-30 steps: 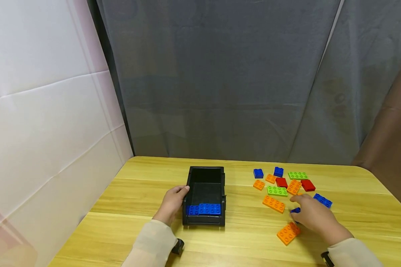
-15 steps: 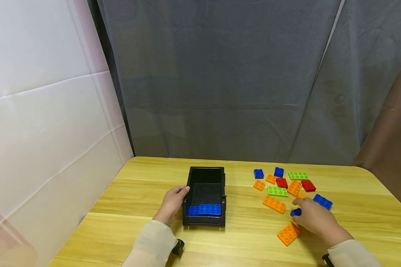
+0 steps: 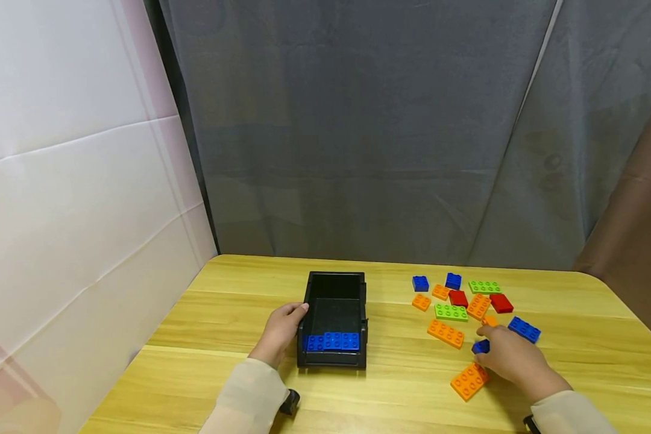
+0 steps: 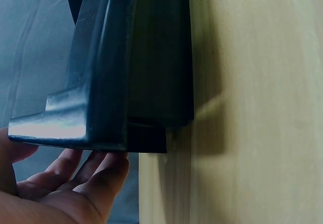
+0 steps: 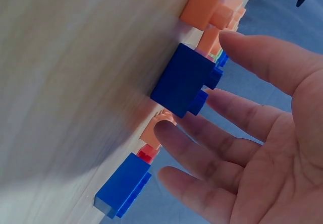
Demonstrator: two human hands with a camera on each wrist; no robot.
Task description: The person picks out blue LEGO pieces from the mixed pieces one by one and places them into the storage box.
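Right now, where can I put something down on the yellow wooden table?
The table is bare left of the left hand, and between the black plastic bin and the scattered coloured plastic bricks. Beyond the right hand, it's crowded.

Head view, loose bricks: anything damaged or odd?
No damage shows. The two red bricks look slightly odd: no studs are clear on top, unlike the nearby lime-green bricks. Perhaps they lie upside down; too small to tell.

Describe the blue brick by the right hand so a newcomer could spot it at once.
On the wooden table, go right from the black bin to the loose bricks. Find the right hand there; the blue brick is at its fingers. The other blue bricks outside the bin lie farther from the viewer.
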